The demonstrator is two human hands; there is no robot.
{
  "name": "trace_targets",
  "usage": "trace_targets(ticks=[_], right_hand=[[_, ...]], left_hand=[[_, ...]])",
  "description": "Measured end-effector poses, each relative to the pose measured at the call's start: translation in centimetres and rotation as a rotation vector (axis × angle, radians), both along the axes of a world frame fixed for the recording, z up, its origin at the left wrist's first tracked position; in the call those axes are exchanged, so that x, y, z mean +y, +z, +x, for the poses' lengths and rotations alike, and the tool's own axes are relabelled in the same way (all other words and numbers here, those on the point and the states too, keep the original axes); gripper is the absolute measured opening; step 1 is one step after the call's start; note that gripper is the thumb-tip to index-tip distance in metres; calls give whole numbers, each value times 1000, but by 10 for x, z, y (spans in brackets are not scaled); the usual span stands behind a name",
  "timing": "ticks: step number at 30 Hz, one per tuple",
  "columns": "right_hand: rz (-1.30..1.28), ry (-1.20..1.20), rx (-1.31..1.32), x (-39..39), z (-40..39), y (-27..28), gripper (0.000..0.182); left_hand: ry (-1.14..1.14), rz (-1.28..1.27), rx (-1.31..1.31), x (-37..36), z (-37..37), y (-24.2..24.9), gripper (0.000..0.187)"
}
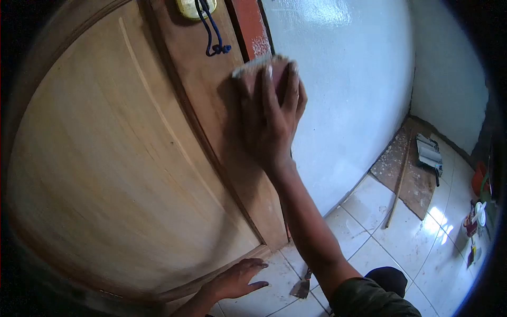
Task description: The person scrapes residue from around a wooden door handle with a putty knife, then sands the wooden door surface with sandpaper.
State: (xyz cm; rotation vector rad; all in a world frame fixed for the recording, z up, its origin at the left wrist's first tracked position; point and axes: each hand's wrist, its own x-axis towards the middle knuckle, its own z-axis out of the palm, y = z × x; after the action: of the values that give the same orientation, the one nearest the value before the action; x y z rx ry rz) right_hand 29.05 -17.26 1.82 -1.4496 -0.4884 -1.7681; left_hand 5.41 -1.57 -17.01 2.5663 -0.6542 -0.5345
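Note:
My right hand (272, 113) presses a folded piece of reddish-brown sandpaper (256, 82), pale along its top edge, where the wooden door (208, 84) meets the red door frame (252, 26). Its fingers lie spread over the back of the sandpaper, and the side facing the wood is hidden. Low in the view, my left hand (235, 282) is near the door's bottom corner with thumb and fingers apart, holding nothing. A blue cord (214, 37) hangs from the round yellowish lock (193, 8) above the sandpaper.
A glossy white wall (343, 90) rises right of the frame. On the tiled floor (364, 232) lie a scraper (301, 288), a stained board (398, 169), a thin stick (400, 185) and a metal tool (429, 155). A white-lidded container (475, 219) stands at far right.

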Motion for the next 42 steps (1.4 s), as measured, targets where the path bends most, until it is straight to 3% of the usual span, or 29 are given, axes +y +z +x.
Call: trace_targets(ticks=[5, 8, 11, 14, 15, 19, 22, 26, 29, 34, 35, 37, 40, 42], right_hand=[[-99, 60, 160, 9, -26, -149, 65], [-108, 20, 107, 7, -23, -107, 68], [-109, 14, 17, 0, -10, 10, 65], [-86, 10, -39, -1, -2, 42, 63], [-89, 3, -5, 1, -3, 31, 63], [-124, 38, 193, 7, -32, -99, 61], [-128, 36, 133, 6, -34, -80, 59], [-103, 29, -25, 5, -16, 50, 50], [-101, 46, -51, 3, -4, 53, 52], [-96, 17, 138, 9, -25, -110, 64], [-130, 30, 193, 5, -31, -113, 64], [-78, 22, 103, 13, -22, -78, 62], [-134, -48, -2, 3, -9, 25, 61], [-151, -40, -12, -1, -5, 41, 60]], left_hand=[[-28, -21, 43, -2, 10, -4, 68], [-78, -56, 43, -13, 9, 16, 63], [-52, -54, 83, -18, 9, 26, 65], [-94, 76, 5, -6, 8, 5, 66], [-95, 76, 5, -3, 9, 2, 66], [-93, 12, 32, -1, 8, 7, 67], [-106, -36, 55, -6, 5, 18, 68], [-101, -45, 42, -10, 1, 22, 66], [-97, 45, 58, -2, 4, 11, 68], [-75, -2, 99, -3, 5, 18, 69], [-92, -9, 103, -5, 5, 22, 70], [-97, -20, 66, -6, 1, 22, 69], [-99, -26, 32, -11, 5, 19, 69], [-108, 1, 28, -8, 8, 13, 69]])
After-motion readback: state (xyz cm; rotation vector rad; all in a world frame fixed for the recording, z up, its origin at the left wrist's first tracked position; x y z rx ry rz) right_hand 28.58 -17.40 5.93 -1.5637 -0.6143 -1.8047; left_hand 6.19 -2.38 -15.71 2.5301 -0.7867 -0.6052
